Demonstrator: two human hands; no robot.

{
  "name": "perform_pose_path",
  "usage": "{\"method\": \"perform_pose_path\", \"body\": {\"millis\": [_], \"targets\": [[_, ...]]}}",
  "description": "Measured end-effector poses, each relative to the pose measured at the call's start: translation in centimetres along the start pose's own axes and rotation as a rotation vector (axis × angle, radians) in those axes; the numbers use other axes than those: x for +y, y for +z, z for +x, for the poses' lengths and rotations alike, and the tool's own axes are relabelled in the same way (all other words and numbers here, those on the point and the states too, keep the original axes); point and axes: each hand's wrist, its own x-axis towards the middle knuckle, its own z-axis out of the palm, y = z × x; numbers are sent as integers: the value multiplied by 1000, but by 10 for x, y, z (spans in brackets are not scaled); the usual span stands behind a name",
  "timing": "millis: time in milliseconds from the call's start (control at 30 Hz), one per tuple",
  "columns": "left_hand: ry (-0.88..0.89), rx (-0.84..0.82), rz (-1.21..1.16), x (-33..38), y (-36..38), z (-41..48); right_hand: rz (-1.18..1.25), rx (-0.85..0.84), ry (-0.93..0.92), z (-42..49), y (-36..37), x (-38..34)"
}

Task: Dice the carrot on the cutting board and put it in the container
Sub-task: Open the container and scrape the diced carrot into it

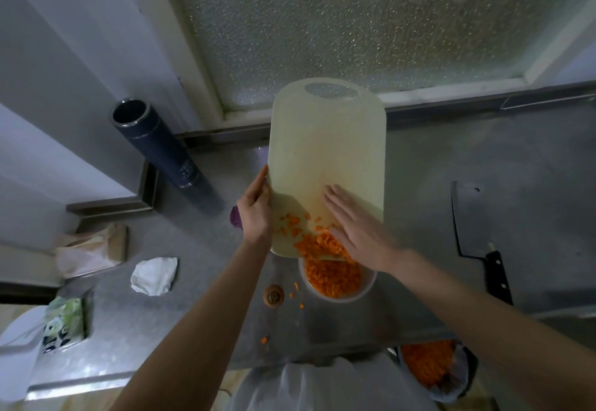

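Observation:
A pale cutting board [325,152] is tilted with its near end over a clear round container [367,285] holding diced carrot [333,278]. My left hand [256,209] grips the board's left edge. My right hand [358,226] lies flat with straight fingers on the board's lower right, against a heap of carrot dice [317,243] at the board's near edge. A few loose dice [295,291] lie on the steel counter beside the container. A carrot end stub [273,295] sits just left of the container.
A cleaver [474,230] with a black handle lies on the counter at the right. A dark cylinder [161,149] leans at the back left. Crumpled paper [154,275] and bags [90,246] sit at the left. A bag of carrot [429,365] hangs below the counter's front edge.

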Motion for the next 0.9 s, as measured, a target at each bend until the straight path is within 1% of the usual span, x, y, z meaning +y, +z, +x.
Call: {"method": "perform_pose_path", "body": {"millis": [233,300,367,400,500,567,633,733,900], "targets": [[12,31,-3,-2,-2,2,-9,-122,-98,-25,20,-9],[18,45,6,-2,-2,3,-13,-175,-123,-32,19,-10],[36,57,14,-2,-2,5,3,-187,-129,-38,13,-8],[43,63,13,-2,-2,5,22,-155,-94,-40,11,-5],[28,78,-21,0,-3,5,136,82,103,-41,5,8],[20,83,-40,1,-3,4,119,142,166,-41,6,10],[18,85,-51,2,-1,3,83,172,167,-38,14,5],[8,95,-59,0,2,1,68,202,94,-31,23,-12],[31,91,-59,2,11,-1,-58,168,-12,-18,28,-32]]}}
